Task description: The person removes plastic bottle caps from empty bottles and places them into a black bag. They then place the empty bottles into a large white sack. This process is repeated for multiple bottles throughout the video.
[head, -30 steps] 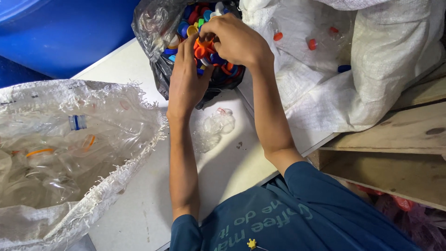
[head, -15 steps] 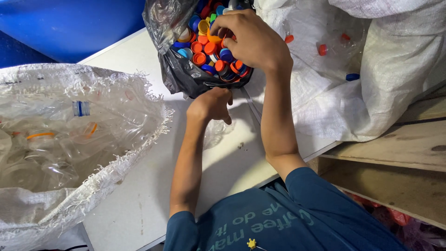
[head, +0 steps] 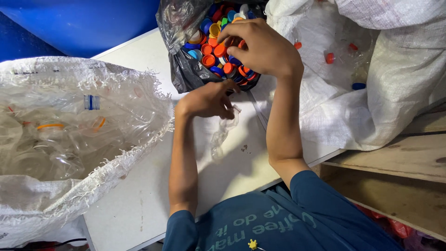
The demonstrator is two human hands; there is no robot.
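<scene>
A black plastic bag point(head: 183, 74) full of several coloured bottle caps point(head: 211, 49) sits at the far edge of a white table point(head: 134, 204). My right hand point(head: 262, 49) hovers over the bag's mouth, fingers curled among orange caps; whether it pinches one I cannot tell. My left hand point(head: 209, 100) lies lower on the table beside the bag, closed on the neck of a crumpled clear plastic bottle point(head: 223, 132) that trails toward me.
A big white woven sack point(head: 69, 135) of flattened clear bottles fills the left. Another white sack point(head: 371, 79) with clear bottles and loose red and blue caps lies at the right, over wooden boards point(head: 399, 162). A blue barrel point(head: 83, 23) stands behind.
My left hand has come down out of the cap bag to the table and taken the crumpled clear bottle. My right hand stays over the caps.
</scene>
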